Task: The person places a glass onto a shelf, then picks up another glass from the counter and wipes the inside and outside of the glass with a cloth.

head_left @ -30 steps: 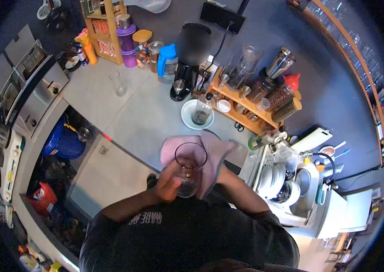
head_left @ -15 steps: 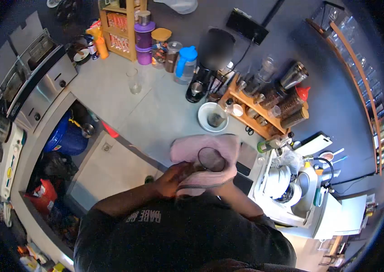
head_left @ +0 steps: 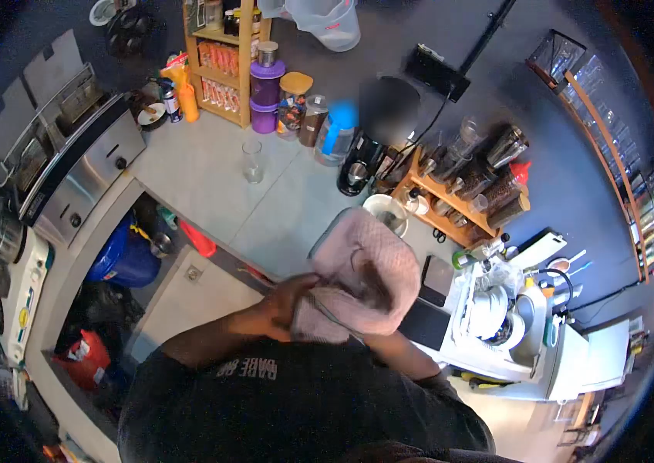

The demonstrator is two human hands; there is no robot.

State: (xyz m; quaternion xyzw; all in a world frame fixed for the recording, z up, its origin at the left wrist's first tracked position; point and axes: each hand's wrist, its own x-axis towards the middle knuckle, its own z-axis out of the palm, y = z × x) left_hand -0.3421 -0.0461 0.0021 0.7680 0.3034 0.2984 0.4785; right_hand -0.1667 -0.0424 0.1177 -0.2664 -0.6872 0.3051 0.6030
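A pink towel (head_left: pixel 342 239), smeared by motion, is bunched up in front of my chest. My left hand (head_left: pixel 287 305) is closed on its left edge. My right forearm (head_left: pixel 400 355) runs in beneath the towel's lower right side, where the cloth hides the hand and its fingers. Within the folds sits a dark, round-rimmed thing (head_left: pixel 372 284), partly wrapped and too blurred to name. Just beyond the towel, partly covered by it, is a white bowl (head_left: pixel 379 205) with something dark inside.
A clear drinking glass (head_left: pixel 252 162) stands on the counter (head_left: pixel 211 193). Behind it are a blue-lidded pitcher (head_left: pixel 335 139) and a black coffee maker (head_left: pixel 356 166). Stacked plates (head_left: pixel 487 312) sit by the sink at right. An oven (head_left: pixel 84 170) is at left.
The towel has shifted and now covers part of the bowl. The round thing shows less of its rim and is more blurred. The whole view has tilted slightly, moving the counter items down and right.
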